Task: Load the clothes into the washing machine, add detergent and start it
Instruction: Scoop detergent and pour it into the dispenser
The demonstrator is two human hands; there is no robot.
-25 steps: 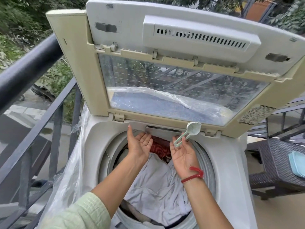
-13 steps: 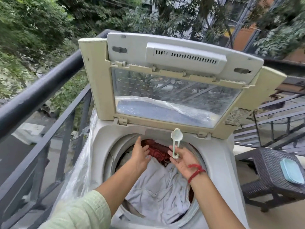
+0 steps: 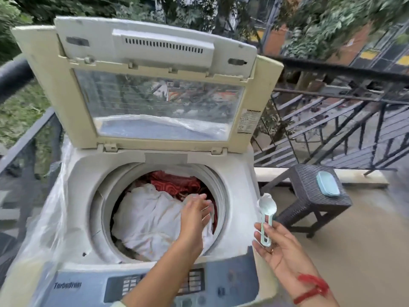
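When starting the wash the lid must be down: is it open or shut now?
Open. The lid stands raised behind the drum, and the clothes inside are in plain view.

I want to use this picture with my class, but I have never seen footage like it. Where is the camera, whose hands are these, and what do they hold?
There is no robot: a person wears one wide-angle camera on the head, so you look down along their own arms. In front stands a top-loading washing machine, its lid raised. The drum holds a white cloth with a red patterned cloth behind it. The left hand, fingers relaxed, reaches over the white cloth and holds nothing. The right hand holds a small pale scoop by its handle, outside the drum. To the right, a dark woven stool bears a teal box.
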